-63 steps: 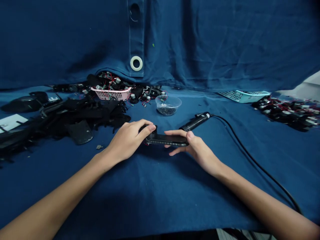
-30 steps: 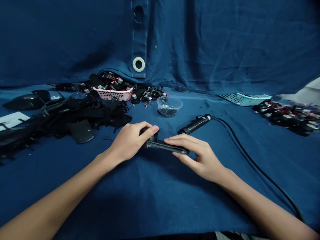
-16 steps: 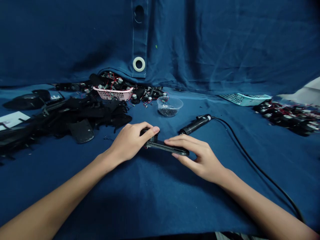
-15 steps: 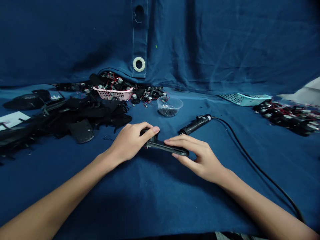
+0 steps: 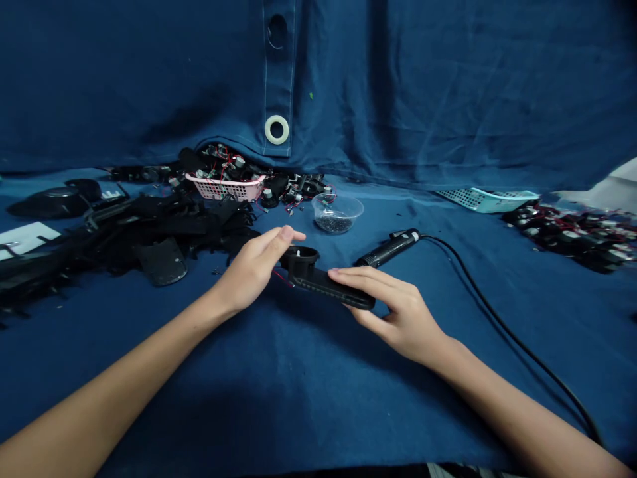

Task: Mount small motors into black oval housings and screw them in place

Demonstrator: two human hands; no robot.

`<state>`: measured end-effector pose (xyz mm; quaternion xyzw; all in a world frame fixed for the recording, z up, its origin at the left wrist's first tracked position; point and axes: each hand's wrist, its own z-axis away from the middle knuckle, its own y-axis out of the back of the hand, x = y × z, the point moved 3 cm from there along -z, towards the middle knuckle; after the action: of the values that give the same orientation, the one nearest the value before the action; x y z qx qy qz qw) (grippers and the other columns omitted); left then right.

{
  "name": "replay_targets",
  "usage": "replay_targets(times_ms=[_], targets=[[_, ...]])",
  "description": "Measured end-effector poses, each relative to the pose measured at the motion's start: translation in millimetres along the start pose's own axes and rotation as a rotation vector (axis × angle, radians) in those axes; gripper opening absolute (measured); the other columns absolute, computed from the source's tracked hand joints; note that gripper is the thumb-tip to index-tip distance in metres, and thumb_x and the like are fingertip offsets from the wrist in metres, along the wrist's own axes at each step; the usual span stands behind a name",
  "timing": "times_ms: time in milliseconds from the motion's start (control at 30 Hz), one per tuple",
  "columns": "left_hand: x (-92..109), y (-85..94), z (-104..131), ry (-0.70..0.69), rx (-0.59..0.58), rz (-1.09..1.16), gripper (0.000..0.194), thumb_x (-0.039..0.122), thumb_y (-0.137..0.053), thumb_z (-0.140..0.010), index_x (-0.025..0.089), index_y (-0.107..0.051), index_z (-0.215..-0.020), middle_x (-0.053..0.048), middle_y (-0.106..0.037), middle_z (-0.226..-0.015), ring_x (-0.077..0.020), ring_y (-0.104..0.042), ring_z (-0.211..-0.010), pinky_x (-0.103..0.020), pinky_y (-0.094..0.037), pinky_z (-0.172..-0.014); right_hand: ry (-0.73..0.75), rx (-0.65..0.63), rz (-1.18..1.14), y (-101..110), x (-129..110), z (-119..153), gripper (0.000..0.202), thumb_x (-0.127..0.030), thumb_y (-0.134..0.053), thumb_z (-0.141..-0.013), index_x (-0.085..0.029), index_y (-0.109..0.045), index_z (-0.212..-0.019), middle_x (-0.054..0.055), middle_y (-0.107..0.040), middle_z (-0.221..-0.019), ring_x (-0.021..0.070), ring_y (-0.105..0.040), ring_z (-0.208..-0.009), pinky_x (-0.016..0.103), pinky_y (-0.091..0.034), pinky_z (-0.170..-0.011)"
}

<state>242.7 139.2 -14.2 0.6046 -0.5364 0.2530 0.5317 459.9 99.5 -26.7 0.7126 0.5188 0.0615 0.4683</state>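
Note:
A long black plastic part (image 5: 331, 287) with a round, open cup at its left end is held above the blue cloth. A small white peg shows inside the cup, and a thin red wire hangs below it. My right hand (image 5: 398, 305) grips the part's right end, fingers on top and thumb beneath. Beside the cup's left rim is my left hand (image 5: 256, 265), its thumb raised and fingers stretched out; whether it touches the rim is unclear. Behind my right hand, a black electric screwdriver (image 5: 388, 247) lies on the cloth.
A clear bowl (image 5: 338, 212) of small dark pieces stands beyond the hands. Black plastic parts (image 5: 162, 255) are piled at left, near a pink basket (image 5: 223, 189) of wired parts. At back right are a teal basket (image 5: 497, 200) and more wired parts (image 5: 572, 236). A cable (image 5: 488, 302) curves rightward.
My left hand has loosened from the cup end and moved slightly left and up, uncovering the cup. The part has tilted so its opening and red wire show. My right hand has barely moved.

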Motion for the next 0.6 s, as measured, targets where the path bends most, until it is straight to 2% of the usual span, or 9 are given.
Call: replay_targets(times_ms=[233, 433, 600], targets=[[11, 5.1, 2, 0.022, -0.033, 0.144, 0.035, 0.038, -0.046, -0.093, 0.019, -0.062, -0.117, -0.005, -0.068, -0.109, -0.0226, -0.061, -0.1, -0.031, -0.045, -0.085, -0.058, 0.042, 0.05, 0, 2, 0, 0.051, -0.007, -0.048, -0.083, -0.022, -0.052, -0.132, 0.005, -0.059, -0.131, 0.014, -0.055, -0.121, 0.032, -0.043, -0.106], [16, 3.2, 3, 0.025, -0.068, 0.146, 0.037, 0.037, -0.052, -0.088, 0.017, -0.061, -0.119, -0.006, -0.066, -0.112, -0.0233, -0.06, -0.1, -0.031, -0.046, -0.082, -0.063, 0.04, 0.063, -2, 3, 0, 0.051, -0.008, -0.05, -0.083, -0.021, -0.052, -0.132, 0.005, -0.058, -0.132, 0.0144, -0.055, -0.121, 0.032, -0.043, -0.106], [13, 0.2, 2, 0.006, -0.101, 0.17, 0.042, 0.038, -0.06, -0.086, 0.016, -0.057, -0.121, -0.007, -0.064, -0.111, -0.0177, -0.059, -0.09, -0.028, -0.047, -0.08, -0.071, 0.041, 0.058, -1, 3, 0, 0.051, -0.009, -0.05, -0.083, -0.024, -0.052, -0.132, 0.005, -0.059, -0.131, 0.0169, -0.056, -0.12, 0.036, -0.045, -0.104]])
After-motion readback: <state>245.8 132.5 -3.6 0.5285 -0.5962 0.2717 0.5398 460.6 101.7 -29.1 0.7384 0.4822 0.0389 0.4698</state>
